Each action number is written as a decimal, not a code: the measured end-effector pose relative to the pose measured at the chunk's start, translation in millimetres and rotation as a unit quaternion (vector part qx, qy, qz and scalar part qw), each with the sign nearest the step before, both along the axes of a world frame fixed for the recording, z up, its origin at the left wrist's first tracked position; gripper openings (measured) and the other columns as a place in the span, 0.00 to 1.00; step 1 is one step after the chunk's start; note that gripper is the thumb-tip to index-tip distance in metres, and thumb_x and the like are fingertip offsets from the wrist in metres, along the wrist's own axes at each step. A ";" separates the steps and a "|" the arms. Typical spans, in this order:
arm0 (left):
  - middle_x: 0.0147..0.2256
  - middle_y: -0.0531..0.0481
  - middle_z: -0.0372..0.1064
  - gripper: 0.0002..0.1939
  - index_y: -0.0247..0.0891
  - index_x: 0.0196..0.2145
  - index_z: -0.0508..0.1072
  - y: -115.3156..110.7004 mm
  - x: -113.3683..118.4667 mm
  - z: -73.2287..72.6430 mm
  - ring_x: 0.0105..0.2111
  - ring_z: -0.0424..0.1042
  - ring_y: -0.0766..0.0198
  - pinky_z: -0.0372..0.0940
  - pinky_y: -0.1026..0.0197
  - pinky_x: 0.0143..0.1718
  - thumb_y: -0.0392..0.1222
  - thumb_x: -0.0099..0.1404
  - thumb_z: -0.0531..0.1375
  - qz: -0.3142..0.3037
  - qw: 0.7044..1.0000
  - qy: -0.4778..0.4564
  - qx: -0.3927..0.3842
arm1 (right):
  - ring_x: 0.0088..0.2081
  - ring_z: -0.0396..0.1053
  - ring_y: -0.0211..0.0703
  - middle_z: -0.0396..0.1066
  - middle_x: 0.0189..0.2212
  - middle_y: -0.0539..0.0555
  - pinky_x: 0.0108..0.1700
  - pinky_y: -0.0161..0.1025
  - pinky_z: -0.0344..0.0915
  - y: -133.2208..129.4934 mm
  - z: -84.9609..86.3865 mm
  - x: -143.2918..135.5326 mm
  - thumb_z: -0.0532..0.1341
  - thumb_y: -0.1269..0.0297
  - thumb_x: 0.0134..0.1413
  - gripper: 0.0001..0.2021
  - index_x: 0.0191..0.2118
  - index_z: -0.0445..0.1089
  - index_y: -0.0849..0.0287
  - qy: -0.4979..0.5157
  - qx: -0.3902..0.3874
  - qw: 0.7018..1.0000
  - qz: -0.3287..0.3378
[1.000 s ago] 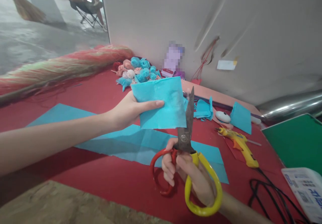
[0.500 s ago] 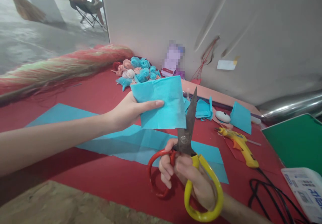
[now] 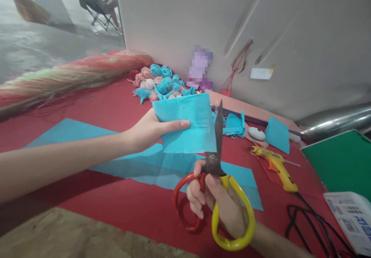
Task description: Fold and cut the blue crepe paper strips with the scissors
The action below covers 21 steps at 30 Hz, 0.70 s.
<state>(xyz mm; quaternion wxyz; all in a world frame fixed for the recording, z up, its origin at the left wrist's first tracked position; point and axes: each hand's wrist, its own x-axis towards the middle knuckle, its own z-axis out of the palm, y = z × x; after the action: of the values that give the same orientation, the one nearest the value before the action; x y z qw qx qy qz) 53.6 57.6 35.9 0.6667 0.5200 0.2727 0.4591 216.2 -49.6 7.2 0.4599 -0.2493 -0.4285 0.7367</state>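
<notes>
Between the thumb and hidden fingers of my left hand (image 3: 147, 130) is a folded piece of blue crepe paper (image 3: 188, 138), held up above the table. My right hand (image 3: 228, 204) grips a pair of scissors (image 3: 213, 163) with one red and one yellow handle loop. The dark blades point upward at the paper's right edge, one blade showing in front of the wall side and the other partly hidden by the paper. Beneath both hands a long strip of blue crepe paper (image 3: 139, 171) lies on the red table (image 3: 101, 204).
Blue and pink paper flowers (image 3: 165, 82) are heaped at the back. To the right lie a yellow glue gun (image 3: 275, 165) with a black cord (image 3: 310, 215), a blue paper piece (image 3: 277, 134) and a green board (image 3: 342, 165). A broom (image 3: 72, 70) lies along the left back; a person (image 3: 98, 1) sits beyond.
The paper in my left hand has dropped slightly. The scissor blades have drawn closer together at the paper's right edge, and the handle loops are nearer each other.
</notes>
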 end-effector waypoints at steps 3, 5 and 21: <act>0.42 0.51 0.76 0.12 0.44 0.38 0.77 0.1 -0.5 0.1 0.44 0.75 0.54 0.74 0.58 0.41 0.42 0.54 0.68 0.008 1.000 0.004 0.007 | 0.20 0.50 0.32 0.50 0.19 0.43 0.18 0.27 0.51 -0.5 2.0 0.5 0.54 0.54 0.60 0.08 0.37 0.61 0.52 0.002 -0.001 1.000 0.004; 0.41 0.50 0.77 0.12 0.43 0.37 0.77 -0.2 -1.0 -0.1 0.43 0.75 0.53 0.74 0.58 0.41 0.43 0.53 0.68 0.012 1.000 0.014 0.010 | 0.21 0.51 0.33 0.52 0.20 0.44 0.19 0.27 0.53 0.2 3.2 0.6 0.56 0.54 0.58 0.09 0.38 0.62 0.52 0.003 0.000 1.000 0.005; 0.39 0.50 0.77 0.16 0.39 0.40 0.76 3.2 -2.2 -2.0 0.42 0.76 0.54 0.74 0.61 0.39 0.43 0.52 0.69 -0.017 1.000 0.003 0.000 | 0.24 0.50 0.33 0.52 0.21 0.45 0.20 0.25 0.55 -1.8 2.2 -1.1 0.58 0.55 0.57 0.07 0.38 0.66 0.49 0.027 -0.016 0.999 -0.007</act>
<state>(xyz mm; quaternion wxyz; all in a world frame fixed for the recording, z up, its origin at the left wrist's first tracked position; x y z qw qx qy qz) 51.4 60.8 33.9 0.6735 0.5259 0.2663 0.4461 215.1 -51.4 9.3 0.4724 -0.2390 -0.4025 0.7468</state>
